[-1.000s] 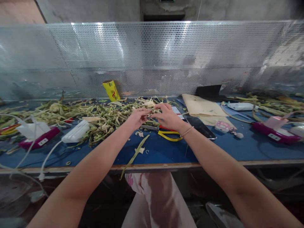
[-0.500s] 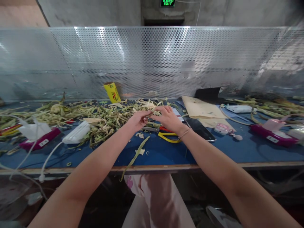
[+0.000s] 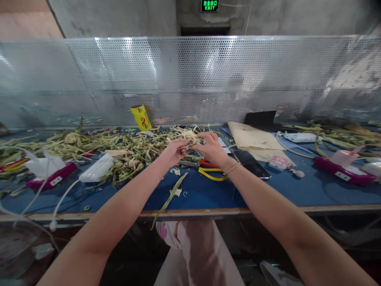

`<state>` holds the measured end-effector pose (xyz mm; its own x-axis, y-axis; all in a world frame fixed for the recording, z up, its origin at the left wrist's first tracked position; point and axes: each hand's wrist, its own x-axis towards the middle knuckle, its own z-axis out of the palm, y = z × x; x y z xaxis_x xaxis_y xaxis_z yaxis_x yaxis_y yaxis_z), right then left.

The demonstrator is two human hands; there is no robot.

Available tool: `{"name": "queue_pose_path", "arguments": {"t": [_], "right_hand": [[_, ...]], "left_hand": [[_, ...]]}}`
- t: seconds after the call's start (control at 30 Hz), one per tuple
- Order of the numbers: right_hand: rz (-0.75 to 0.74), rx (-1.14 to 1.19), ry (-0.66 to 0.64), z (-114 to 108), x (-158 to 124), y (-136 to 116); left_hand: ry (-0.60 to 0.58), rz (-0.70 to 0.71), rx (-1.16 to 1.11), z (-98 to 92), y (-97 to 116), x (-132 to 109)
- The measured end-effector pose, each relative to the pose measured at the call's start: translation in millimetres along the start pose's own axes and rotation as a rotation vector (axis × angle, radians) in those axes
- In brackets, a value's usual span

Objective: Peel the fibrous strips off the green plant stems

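Blue worktable (image 3: 268, 190), lower frame: a green stalk (image 3: 170, 195) lay at its near edge, yellow-handled scissors (image 3: 212, 173) beyond. At centre, left hand (image 3: 172, 152) and right hand (image 3: 212, 149) were closed, fingertips pinching a pale peeling (image 3: 188, 143) between them; a perforated screen (image 3: 190, 79) stood behind.

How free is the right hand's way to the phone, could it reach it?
Probably yes. The phone lies flat just beside the right hand, with nothing between them. But that hand and the left hand both pinch a pale strip, so it would need to let go first.
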<state>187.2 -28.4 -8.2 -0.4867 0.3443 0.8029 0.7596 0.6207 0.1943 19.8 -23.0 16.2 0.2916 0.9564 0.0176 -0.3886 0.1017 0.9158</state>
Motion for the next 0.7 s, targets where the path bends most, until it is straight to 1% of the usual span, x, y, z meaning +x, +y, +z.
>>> {"name": "queue_pose_path", "arguments": {"t": [0.1, 0.2, 0.43, 0.57, 0.7], "right_hand": [[0.064, 0.104, 0.05, 0.0, 1.8, 1.7], [0.062, 0.183, 0.062, -0.9, 2.9, 2.5], [0.047, 0.25, -0.013, -2.2, 2.3, 2.7], [0.051, 0.286, -0.022, -3.1, 2.3, 3.7], [0.056, 0.361, -0.025, -1.9, 1.7, 5.7]], "left_hand": [[-0.003, 0.046, 0.02, 0.2, -1.2, 0.1], [-0.008, 0.058, 0.036, 0.2, -2.4, 0.0], [-0.043, -0.03, 0.032, 0.7, -2.8, -1.2], [-0.044, 0.005, 0.019, 2.8, -1.6, -3.0], [0.001, 0.054, -0.021, 4.2, 1.2, -5.3]]}}
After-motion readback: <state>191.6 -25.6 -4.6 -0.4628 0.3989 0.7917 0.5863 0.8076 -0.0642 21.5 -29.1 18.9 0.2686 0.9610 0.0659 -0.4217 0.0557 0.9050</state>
